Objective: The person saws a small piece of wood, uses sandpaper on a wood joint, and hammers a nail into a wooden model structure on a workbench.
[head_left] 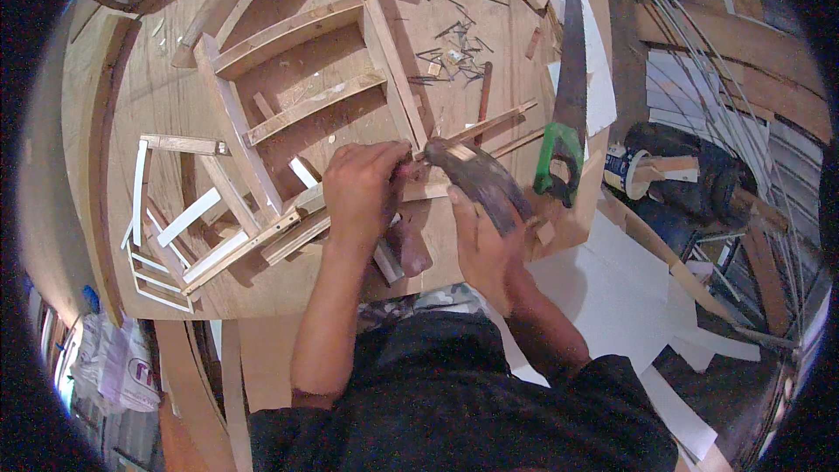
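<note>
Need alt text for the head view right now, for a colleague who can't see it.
A person's right hand grips a hammer over a wooden frame on a plywood workbench, while the left hand pinches a thin wood strip. A green-handled handsaw and scattered nails lie beyond.

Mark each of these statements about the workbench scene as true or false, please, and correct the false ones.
1. The right hand holds a hammer. True.
2. The left hand rests on the handsaw. False: it presses on the wooden frame, pinching at a thin wooden strip.
3. The handsaw has a green handle. True.
4. The loose nails lie beside the person's elbow. False: they lie further up the plywood table, beyond the hands.
</note>
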{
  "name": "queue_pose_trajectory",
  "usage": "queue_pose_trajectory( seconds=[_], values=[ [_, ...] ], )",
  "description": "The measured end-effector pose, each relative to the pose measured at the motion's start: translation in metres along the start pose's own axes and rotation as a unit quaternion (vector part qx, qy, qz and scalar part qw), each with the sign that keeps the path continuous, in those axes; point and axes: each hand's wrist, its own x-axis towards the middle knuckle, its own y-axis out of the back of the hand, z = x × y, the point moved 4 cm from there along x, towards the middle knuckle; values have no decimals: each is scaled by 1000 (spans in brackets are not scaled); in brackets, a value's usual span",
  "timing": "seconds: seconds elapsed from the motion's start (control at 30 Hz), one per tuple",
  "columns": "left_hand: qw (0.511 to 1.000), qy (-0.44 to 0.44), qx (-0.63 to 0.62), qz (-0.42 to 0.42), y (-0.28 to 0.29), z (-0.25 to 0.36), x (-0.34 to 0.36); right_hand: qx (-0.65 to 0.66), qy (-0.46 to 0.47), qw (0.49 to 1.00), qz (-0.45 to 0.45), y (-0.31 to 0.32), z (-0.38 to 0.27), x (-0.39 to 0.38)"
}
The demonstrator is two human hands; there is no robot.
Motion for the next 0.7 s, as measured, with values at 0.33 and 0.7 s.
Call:
queue_pose_trajectory(
  seconds=[0.33,0.7],
  values=[
    [999,8,30,-17,1,7,2,-17,-28,999,-22,9,16,-5],
    [999,-19,22,17,0,10,-1,-168,-67,983,-8,37,84,-62]
  ],
)
